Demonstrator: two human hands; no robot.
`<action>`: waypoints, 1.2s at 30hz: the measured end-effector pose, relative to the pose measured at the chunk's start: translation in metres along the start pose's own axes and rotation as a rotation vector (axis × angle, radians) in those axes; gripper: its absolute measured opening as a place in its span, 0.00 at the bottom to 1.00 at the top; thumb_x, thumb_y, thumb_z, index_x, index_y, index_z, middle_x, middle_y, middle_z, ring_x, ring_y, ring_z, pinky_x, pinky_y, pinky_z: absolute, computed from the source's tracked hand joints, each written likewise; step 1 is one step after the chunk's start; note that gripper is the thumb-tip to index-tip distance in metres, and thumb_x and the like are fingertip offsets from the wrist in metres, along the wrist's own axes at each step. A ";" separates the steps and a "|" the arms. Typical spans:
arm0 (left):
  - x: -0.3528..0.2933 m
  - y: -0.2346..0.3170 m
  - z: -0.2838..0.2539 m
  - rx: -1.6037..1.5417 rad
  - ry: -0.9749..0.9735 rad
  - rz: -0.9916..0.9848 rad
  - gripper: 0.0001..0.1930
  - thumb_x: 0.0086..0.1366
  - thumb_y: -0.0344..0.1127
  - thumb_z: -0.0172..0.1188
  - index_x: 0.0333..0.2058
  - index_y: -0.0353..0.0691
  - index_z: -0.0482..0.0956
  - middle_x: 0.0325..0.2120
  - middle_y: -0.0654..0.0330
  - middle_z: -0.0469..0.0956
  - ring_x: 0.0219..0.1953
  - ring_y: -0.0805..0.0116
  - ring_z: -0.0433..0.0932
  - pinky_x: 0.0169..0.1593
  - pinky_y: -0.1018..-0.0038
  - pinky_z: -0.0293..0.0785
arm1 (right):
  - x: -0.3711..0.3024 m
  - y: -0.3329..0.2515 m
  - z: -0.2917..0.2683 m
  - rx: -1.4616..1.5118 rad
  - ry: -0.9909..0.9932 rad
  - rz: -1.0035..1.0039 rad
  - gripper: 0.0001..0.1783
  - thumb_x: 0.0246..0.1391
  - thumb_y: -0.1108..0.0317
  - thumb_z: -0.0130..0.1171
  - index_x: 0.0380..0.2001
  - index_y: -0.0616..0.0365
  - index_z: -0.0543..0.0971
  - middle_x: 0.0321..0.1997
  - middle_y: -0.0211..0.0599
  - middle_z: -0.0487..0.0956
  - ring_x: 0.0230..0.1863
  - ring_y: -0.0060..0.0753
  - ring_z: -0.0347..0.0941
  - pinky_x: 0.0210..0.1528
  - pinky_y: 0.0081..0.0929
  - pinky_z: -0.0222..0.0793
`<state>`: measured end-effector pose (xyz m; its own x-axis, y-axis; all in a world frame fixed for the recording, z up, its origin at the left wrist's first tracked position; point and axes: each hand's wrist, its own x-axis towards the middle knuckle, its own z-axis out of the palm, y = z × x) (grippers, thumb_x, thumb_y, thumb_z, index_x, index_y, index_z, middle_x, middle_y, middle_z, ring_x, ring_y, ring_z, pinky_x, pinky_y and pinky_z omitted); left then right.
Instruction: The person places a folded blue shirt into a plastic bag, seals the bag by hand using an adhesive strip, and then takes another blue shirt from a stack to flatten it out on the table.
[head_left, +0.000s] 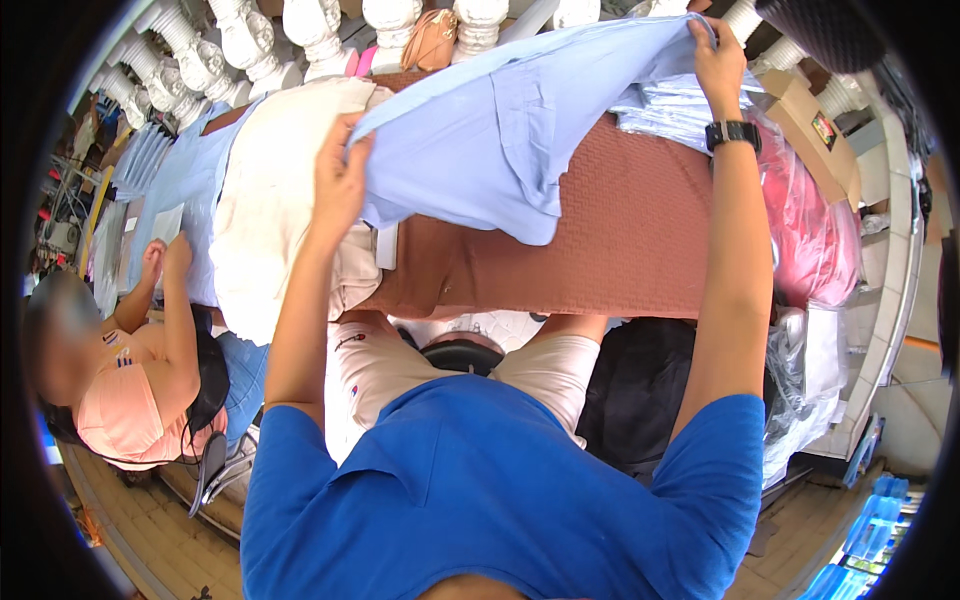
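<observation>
- Your left hand (pixel 340 180) has a clenched grip on one edge of the light blue shirt (pixel 500 140), fingers curled over the cloth at its lower-left end.
- Your right hand (pixel 715 60) pinches the shirt's far upper-right edge, arm stretched out; black wristwatch (pixel 733 133) on that wrist.
- Shirt is held up off the counter (pixel 620 250), spread between your two hands. Long axis runs diagonal, low at your left hand to high at your right.
- Loose cloth hangs down from that line, its lowest fold pointing toward you over the middle of the counter.
- Counter is covered in a reddish-brown textured cloth directly under the shirt.
- Left of the shirt: a cream-coloured garment pile (pixel 270 200) draped over the counter edge, your left forearm crossing it.
- Beyond it, more light blue garments (pixel 170 180).
- Right side: folded light blue stack (pixel 670 110) near your right wrist, a pink bagged bundle (pixel 815 230) beside it, a cardboard box (pixel 810 125) behind.
- Another person (pixel 130 380) in a peach top sits at your left, hands at the blue garments.
</observation>
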<state>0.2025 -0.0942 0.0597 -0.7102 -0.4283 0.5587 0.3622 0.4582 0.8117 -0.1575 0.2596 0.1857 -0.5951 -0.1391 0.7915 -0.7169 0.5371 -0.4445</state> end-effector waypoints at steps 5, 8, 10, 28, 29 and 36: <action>0.029 -0.002 -0.023 -0.075 -0.106 -0.402 0.07 0.71 0.31 0.55 0.44 0.38 0.78 0.33 0.66 0.78 0.38 0.79 0.72 0.47 0.81 0.68 | -0.042 0.040 -0.010 0.207 -0.311 0.300 0.41 0.56 0.46 0.69 0.56 0.77 0.74 0.48 0.49 0.83 0.46 0.33 0.79 0.53 0.29 0.73; 0.014 -0.086 -0.027 0.221 -0.248 -0.569 0.07 0.69 0.30 0.57 0.44 0.40 0.76 0.33 0.63 0.79 0.38 0.77 0.73 0.47 0.79 0.69 | -0.090 0.090 -0.011 0.266 -0.524 0.427 0.19 0.50 0.58 0.76 0.33 0.56 0.78 0.32 0.31 0.79 0.31 0.20 0.72 0.32 0.23 0.69; -0.010 -0.139 -0.032 0.301 -0.316 -0.550 0.08 0.68 0.27 0.58 0.45 0.41 0.74 0.33 0.61 0.79 0.38 0.75 0.74 0.47 0.78 0.70 | -0.131 0.104 0.000 0.310 -0.509 0.497 0.18 0.49 0.68 0.76 0.37 0.59 0.76 0.32 0.33 0.79 0.32 0.24 0.74 0.33 0.25 0.71; -0.048 -0.098 -0.047 0.406 -0.482 -0.281 0.16 0.60 0.20 0.64 0.47 0.37 0.78 0.38 0.55 0.82 0.42 0.63 0.79 0.48 0.70 0.74 | -0.215 0.158 -0.027 0.001 -0.733 0.479 0.13 0.47 0.80 0.71 0.37 0.59 0.81 0.33 0.35 0.82 0.35 0.26 0.78 0.38 0.27 0.76; -0.049 -0.095 -0.048 0.419 -0.481 -0.327 0.16 0.58 0.20 0.66 0.46 0.37 0.77 0.37 0.55 0.82 0.41 0.64 0.79 0.47 0.70 0.73 | -0.217 0.156 -0.030 -0.057 -0.766 0.435 0.12 0.46 0.81 0.71 0.35 0.59 0.82 0.32 0.35 0.83 0.35 0.26 0.78 0.38 0.27 0.76; -0.046 -0.082 -0.055 0.537 -0.431 -0.288 0.15 0.55 0.20 0.69 0.34 0.37 0.70 0.27 0.59 0.73 0.30 0.70 0.71 0.38 0.71 0.72 | -0.233 0.151 -0.042 -0.115 -0.815 0.337 0.12 0.43 0.81 0.71 0.34 0.60 0.83 0.33 0.39 0.84 0.36 0.31 0.81 0.41 0.32 0.77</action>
<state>0.2385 -0.1546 -0.0233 -0.9462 -0.2960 0.1305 -0.1401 0.7386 0.6594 -0.1116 0.4080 -0.0481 -0.8729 -0.4839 0.0626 -0.4423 0.7307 -0.5201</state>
